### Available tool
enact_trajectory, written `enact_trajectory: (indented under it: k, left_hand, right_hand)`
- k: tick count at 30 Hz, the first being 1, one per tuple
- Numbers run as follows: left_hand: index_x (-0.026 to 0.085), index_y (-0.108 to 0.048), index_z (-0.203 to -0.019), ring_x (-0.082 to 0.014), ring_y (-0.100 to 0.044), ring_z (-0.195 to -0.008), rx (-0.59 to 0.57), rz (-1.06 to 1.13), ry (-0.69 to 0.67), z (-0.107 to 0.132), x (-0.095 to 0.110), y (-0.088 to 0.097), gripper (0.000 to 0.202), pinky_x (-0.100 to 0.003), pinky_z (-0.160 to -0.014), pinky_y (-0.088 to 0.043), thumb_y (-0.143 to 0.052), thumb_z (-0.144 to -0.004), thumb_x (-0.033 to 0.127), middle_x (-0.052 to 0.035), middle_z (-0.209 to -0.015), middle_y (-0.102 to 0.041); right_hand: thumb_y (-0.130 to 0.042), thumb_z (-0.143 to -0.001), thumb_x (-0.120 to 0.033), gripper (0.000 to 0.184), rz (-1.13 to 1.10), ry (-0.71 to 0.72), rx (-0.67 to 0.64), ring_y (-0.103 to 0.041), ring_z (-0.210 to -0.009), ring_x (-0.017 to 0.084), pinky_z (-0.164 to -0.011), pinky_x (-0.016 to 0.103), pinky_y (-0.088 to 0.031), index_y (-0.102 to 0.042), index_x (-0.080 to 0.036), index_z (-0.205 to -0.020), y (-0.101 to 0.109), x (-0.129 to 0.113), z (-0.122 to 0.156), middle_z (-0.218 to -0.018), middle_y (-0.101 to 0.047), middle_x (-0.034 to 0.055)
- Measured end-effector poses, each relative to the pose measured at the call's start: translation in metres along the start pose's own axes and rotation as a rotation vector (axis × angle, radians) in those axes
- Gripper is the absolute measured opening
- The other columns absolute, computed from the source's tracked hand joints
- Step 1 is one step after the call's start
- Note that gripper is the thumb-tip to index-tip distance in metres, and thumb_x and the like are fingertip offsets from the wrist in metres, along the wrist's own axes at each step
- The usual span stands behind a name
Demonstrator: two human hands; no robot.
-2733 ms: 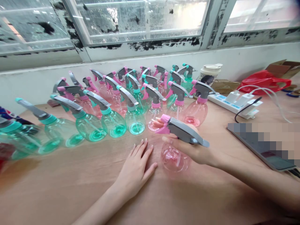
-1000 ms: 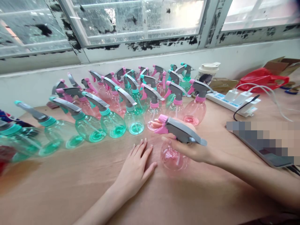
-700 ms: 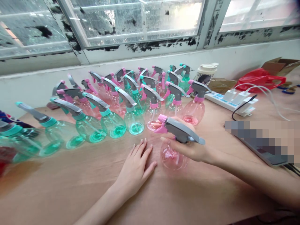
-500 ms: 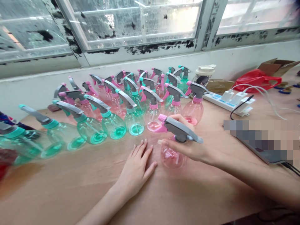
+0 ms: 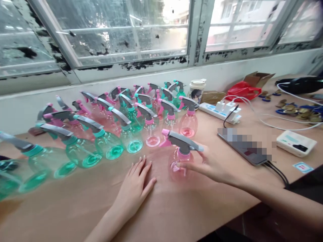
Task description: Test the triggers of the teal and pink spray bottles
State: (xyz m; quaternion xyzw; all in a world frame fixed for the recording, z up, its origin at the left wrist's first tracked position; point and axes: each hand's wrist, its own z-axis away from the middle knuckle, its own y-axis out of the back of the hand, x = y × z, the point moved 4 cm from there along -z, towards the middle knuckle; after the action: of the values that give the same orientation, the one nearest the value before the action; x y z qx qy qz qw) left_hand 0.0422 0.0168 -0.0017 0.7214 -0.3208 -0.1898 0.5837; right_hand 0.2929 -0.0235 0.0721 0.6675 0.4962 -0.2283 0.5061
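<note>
A pink spray bottle (image 5: 176,168) with a grey trigger head and pink nozzle stands upright on the wooden table (image 5: 75,208), in front of the rows of bottles. My right hand (image 5: 212,164) reaches in from the right. Its thumb lies across the bottle's front and its forefinger sits behind the neck, in a loose hold. My left hand (image 5: 133,191) lies flat on the table just left of the bottle, fingers stretched out, holding nothing.
Several green and pink spray bottles (image 5: 131,124) stand in rows toward the wall. A cup (image 5: 196,92), power strip (image 5: 219,109), phone on a cable (image 5: 244,148), white box (image 5: 296,143), red bag (image 5: 243,90) and small rings (image 5: 292,109) lie to the right.
The bottle has gone from tilted in my right hand to standing upright on the table, and my fingers have loosened. The view has swung right. My left hand has stayed put.
</note>
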Motion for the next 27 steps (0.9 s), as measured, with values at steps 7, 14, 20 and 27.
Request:
enact_trajectory:
  k: [7, 14, 20, 27]
  left_hand:
    - [0.019, -0.049, -0.141, -0.0330, -0.041, -0.139, 0.026, -0.028, -0.026, -0.002, -0.006, 0.001, 0.049, -0.054, -0.110, -0.037, -0.043, -0.101, 0.047, -0.0141, -0.150, -0.044]
    - [0.024, -0.043, -0.144, -0.0338, -0.042, -0.138, 0.027, -0.072, -0.021, 0.000, -0.009, 0.003, 0.047, -0.056, -0.107, -0.041, -0.043, -0.101, 0.044, -0.0109, -0.153, -0.040]
    - [0.032, -0.034, -0.150, -0.0353, -0.045, -0.135, 0.047, -0.068, 0.000, 0.002, -0.016, -0.002, 0.052, -0.057, -0.103, -0.045, -0.043, -0.100, 0.043, -0.0063, -0.155, -0.038]
    - [0.034, -0.025, -0.154, -0.0359, -0.042, -0.137, 0.027, -0.068, -0.003, 0.008, -0.024, -0.010, 0.057, -0.060, -0.103, -0.042, -0.039, -0.099, 0.046, -0.0066, -0.157, -0.034]
  right_hand:
    - [-0.071, -0.081, -0.049, 0.039, 0.221, -0.191, 0.241, -0.067, -0.101, 0.031, -0.089, 0.043, -0.051, -0.068, -0.021, -0.107, 0.088, 0.040, 0.025, -0.106, -0.073, 0.0064]
    - [-0.065, -0.083, -0.052, 0.043, 0.219, -0.223, 0.376, -0.065, -0.104, 0.031, -0.092, 0.044, -0.048, -0.068, -0.015, -0.104, 0.134, 0.085, -0.002, -0.107, -0.072, 0.0115]
    - [-0.064, -0.085, -0.049, 0.039, 0.207, -0.154, 0.395, -0.065, -0.104, 0.028, -0.094, 0.044, -0.047, -0.067, -0.017, -0.105, 0.146, 0.116, -0.035, -0.107, -0.071, 0.0098]
    - [-0.066, -0.084, -0.049, 0.036, 0.176, -0.107, 0.363, -0.065, -0.105, 0.028, -0.097, 0.045, -0.047, -0.065, -0.020, -0.105, 0.151, 0.132, -0.060, -0.107, -0.071, 0.0076]
